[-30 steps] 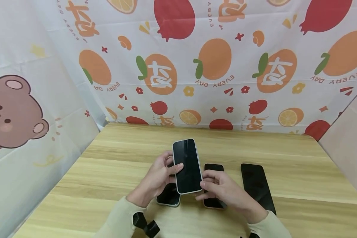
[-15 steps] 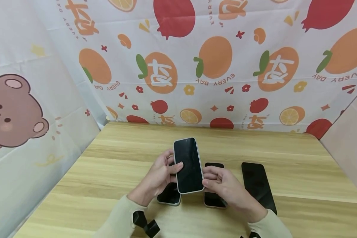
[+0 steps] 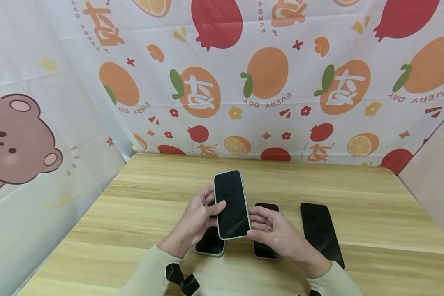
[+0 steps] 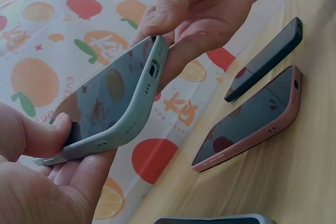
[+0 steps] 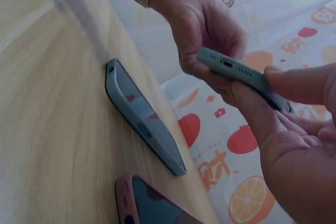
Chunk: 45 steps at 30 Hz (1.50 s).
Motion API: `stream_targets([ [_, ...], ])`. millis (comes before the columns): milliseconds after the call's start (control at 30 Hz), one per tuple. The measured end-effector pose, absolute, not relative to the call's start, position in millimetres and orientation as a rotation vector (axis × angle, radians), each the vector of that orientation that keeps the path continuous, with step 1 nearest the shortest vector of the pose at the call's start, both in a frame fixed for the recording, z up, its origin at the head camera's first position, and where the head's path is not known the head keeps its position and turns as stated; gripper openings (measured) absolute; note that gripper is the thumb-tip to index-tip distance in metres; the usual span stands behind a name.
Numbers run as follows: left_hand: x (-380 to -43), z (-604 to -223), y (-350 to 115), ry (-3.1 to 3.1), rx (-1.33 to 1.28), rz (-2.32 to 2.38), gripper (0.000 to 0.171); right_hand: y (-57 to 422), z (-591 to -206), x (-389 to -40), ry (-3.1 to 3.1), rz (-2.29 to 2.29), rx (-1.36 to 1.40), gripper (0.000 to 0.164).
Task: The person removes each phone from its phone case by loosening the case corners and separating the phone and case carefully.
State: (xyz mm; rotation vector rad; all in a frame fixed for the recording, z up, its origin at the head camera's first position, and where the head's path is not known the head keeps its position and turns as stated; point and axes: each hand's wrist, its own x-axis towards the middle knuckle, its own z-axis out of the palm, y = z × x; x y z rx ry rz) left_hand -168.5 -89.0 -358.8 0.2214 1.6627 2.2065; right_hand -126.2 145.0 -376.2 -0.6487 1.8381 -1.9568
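A smartphone [image 3: 232, 209] in a pale grey-green case is held up over the table, its dark screen facing me. My left hand [image 3: 196, 216] grips its left edge, thumb on the screen and fingers behind. At the lower right corner, my right hand [image 3: 281, 234] pinches the phone between thumb and fingers. The left wrist view shows the charging port in the case's [image 4: 139, 100] bottom edge, close to the right thumb. Partly hidden under the held phone lies another phone [image 3: 211, 242]. A phone in a pink case [image 4: 247, 121] lies under my right hand.
A larger dark phone [image 3: 320, 230] lies at the right, partly behind my right forearm. The wooden table [image 3: 140, 205] meets a fruit-print cloth [image 3: 266, 119] at the back. Another cloth with a bear print [image 3: 18, 139] hangs on the left.
The held phone shifts slightly right, then back left, with both hands staying on it. The right hand's fingers fold closer to the phone's edge. The phones on the table stay put.
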Motion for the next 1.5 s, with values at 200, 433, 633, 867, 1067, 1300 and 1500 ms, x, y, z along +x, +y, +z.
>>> stream_targets([
  [200,-170,-357,-89,1.642,0.210,2.226,0.048,145,-375,-125,1.884,-1.938,-0.664,0.058],
  [433,-169,-357,-92,1.567,0.243,2.231,0.048,147,-379,-126,1.858,-1.949,-0.719,0.055],
  [633,-168,-358,-94,1.501,0.281,2.229,0.049,148,-384,-128,1.762,-2.005,-0.839,0.049],
  [867,-167,-357,-94,1.425,0.298,2.256,0.050,149,-388,-132,1.635,-2.084,-0.875,0.046],
  [1067,-166,-360,-91,1.527,0.256,2.242,0.050,153,-388,-133,1.698,-2.029,-0.766,0.051],
  [1300,-167,-361,-88,1.622,0.196,2.225,0.051,158,-378,-131,2.021,-1.843,-0.669,0.055],
  [1500,-166,-361,-86,1.689,0.150,2.233,0.050,154,-365,-122,2.254,-1.838,-0.636,0.038],
])
